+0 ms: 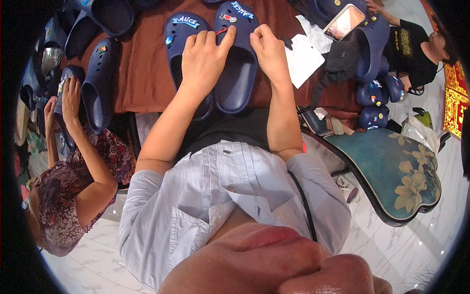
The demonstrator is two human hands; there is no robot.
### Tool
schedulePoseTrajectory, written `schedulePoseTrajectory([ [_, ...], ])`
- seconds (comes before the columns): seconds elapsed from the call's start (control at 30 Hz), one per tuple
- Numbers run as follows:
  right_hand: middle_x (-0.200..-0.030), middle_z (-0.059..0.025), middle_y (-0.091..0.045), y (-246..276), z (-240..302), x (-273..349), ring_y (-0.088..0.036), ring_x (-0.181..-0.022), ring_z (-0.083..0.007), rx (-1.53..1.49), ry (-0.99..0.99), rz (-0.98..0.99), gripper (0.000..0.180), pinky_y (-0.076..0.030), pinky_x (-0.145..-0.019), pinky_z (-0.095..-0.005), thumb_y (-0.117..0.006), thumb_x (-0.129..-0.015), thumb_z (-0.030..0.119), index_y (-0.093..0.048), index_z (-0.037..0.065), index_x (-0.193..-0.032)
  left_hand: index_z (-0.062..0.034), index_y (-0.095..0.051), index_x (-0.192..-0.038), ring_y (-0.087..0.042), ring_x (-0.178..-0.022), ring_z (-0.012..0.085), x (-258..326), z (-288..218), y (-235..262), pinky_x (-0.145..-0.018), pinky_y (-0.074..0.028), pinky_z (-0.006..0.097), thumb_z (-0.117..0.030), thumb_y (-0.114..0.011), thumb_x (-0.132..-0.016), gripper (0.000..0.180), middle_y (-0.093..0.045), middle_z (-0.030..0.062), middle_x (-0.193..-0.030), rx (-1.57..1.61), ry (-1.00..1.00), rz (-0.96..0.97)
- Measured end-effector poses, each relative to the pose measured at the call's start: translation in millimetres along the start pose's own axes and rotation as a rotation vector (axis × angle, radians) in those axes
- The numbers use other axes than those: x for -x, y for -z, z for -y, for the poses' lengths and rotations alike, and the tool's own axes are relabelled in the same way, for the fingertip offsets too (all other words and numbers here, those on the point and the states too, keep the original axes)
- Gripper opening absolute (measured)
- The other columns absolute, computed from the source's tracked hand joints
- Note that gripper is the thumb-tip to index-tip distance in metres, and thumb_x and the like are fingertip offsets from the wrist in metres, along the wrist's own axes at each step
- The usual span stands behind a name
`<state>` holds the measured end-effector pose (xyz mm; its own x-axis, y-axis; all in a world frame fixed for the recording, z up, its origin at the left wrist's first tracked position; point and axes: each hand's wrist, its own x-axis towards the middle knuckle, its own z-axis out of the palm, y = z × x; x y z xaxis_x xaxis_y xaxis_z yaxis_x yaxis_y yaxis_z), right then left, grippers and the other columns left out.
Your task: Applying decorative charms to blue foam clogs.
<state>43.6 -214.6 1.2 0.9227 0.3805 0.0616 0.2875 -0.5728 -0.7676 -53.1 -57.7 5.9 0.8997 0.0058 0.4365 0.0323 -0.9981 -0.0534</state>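
Note:
A pair of navy clogs lies in front of me, with the right clog (236, 90) partly over the left clog (177, 36). Each has a blue name-banner charm at its toe; the right one also has a round charm (233, 19). My left hand (204, 61) grips the right clog's left side, its thumb on the upper beside a small red piece (222, 31). At that clog's right edge, my right hand (269, 51) is closed, fingers curled against the thumb. What it pinches, if anything, is hidden.
A brown cloth (142, 73) covers the table. White paper (303, 59), a phone (344, 22) and more navy clogs (373, 93) are at right. Leftward, a co-worker's hand (71, 98) is on another clog. A teal floral chair (391, 171) stands right; another person (411, 44) sits beyond.

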Motion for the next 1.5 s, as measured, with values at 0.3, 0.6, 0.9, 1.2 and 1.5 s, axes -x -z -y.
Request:
schedulePoseTrajectory([
  [0.3,-0.077,-0.017,-0.068,11,-11,-1,-0.071,-0.069,-0.0267,-0.182,0.041,0.104,0.013,-0.052,-0.062,-0.0358,-0.06,-0.097,0.014,-0.058,0.004,-0.104,-0.0226,-0.06,-0.14,-0.066,-0.098,0.0217,0,1,0,-0.082,-0.048,0.037,-0.012,-0.059,-0.087,0.054,-0.068,0.0055,-0.098,0.01,-0.007,-0.002],
  [0.6,-0.073,-0.004,-0.063,13,-46,10,-0.061,-0.062,-0.0118,-0.596,-0.095,0.112,0.014,-0.049,-0.057,-0.0258,-0.052,-0.104,0.014,-0.061,0.004,-0.106,-0.0217,-0.058,-0.142,-0.066,-0.099,0.0238,0,1,0,-0.083,-0.048,0.037,-0.011,-0.059,-0.087,0.057,-0.068,0.008,-0.099,0.015,-0.01,-0.003],
  [0.9,-0.089,-0.0203,-0.072,23,-51,5,-0.069,-0.083,-0.0415,0.203,-0.049,-0.305,0.02,-0.051,-0.074,-0.0479,-0.063,-0.098,0.023,-0.071,0.005,-0.097,-0.0205,-0.058,-0.142,-0.066,-0.1,0.0244,1,2,1,-0.084,-0.048,0.038,-0.01,-0.059,-0.086,0.057,-0.068,0.0086,-0.1,0.016,-0.007,0.012],
  [1.2,-0.095,-0.0197,-0.071,25,-76,0,-0.068,-0.087,-0.0397,0.374,0.084,-0.527,0.016,-0.053,-0.077,-0.0457,-0.065,-0.095,0.013,-0.074,0.002,-0.1,-0.0213,-0.058,-0.142,-0.066,-0.1,0.0254,0,3,3,-0.084,-0.049,0.038,-0.011,-0.058,-0.087,0.056,-0.069,0.0099,-0.104,0.025,-0.015,0.009],
  [1.5,-0.113,-0.0196,-0.067,7,-32,-29,-0.063,-0.106,-0.0379,0.079,0.379,-0.366,0.029,-0.049,-0.095,-0.0438,-0.07,-0.091,0.015,-0.072,0.003,-0.117,-0.0211,-0.059,-0.14,-0.067,-0.097,0.0248,2,5,1,-0.084,-0.049,0.038,-0.011,-0.058,-0.088,0.054,-0.069,0.0083,-0.101,0.012,-0.011,-0.008],
])
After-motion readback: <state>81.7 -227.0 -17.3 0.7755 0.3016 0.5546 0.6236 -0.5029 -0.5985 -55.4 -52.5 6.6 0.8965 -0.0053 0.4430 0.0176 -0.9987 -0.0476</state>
